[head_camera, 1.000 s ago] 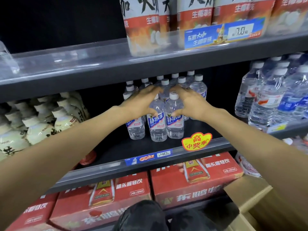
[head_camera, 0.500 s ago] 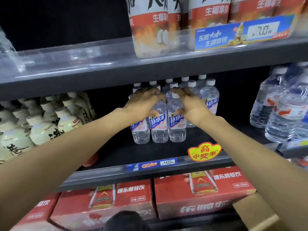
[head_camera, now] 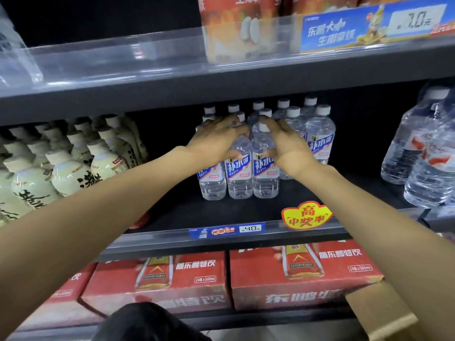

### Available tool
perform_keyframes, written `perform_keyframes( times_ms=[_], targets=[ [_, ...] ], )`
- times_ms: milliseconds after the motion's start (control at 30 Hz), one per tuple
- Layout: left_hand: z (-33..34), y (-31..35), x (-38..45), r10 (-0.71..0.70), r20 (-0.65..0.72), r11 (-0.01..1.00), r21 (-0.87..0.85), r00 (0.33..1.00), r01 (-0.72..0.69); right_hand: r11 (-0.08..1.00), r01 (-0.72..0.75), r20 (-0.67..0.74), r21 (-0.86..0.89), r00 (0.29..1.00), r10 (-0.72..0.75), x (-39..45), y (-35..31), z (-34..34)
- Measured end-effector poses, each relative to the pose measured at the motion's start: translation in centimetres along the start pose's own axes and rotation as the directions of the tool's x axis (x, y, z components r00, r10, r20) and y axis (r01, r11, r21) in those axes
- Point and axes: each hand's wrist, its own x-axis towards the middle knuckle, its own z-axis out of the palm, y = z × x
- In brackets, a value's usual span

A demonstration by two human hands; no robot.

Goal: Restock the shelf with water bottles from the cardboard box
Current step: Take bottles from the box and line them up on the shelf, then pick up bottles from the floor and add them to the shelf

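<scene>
The dark metal shelf (head_camera: 246, 212) already carries a cluster of clear plastic water bottles with blue-and-white labels (head_camera: 320, 134), several rows deep, with bare shelf in front and to either side, so restocking looks partly done. A corner of the brown cardboard box (head_camera: 379, 313) shows below the shelf. On the shelf's front row, the left hand (head_camera: 216, 141) curls around 1 bottle's shoulder, and the right hand (head_camera: 288, 143) wraps the neighbouring bottle (head_camera: 264, 168).
</scene>
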Motion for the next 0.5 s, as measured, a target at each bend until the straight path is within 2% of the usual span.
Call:
perform_keyframes(
  times_ms=[267, 433, 500],
  targets=[
    [-0.3, 0.4, -0.4, 0.024, 0.004, 0.996, 0.081, 1.0, -0.024, 0.996, 0.046, -0.024, 0.074, 0.999, -0.045, -1.7, -0.5, -0.5],
    [-1.3, 0.0, -3.9, 0.036, -0.071, 0.998, 0.047, 0.997, -0.032, 0.986, 0.146, -0.209, -0.081, 0.965, -0.16, -3.6, -2.6, -0.8],
    [-1.8, -0.5, -6.5, 0.041, -0.092, 0.995, 0.091, 0.995, -0.032, 0.977, 0.178, -0.199, -0.119, 0.96, -0.199, -4.3, -4.1, -0.8]
  ],
)
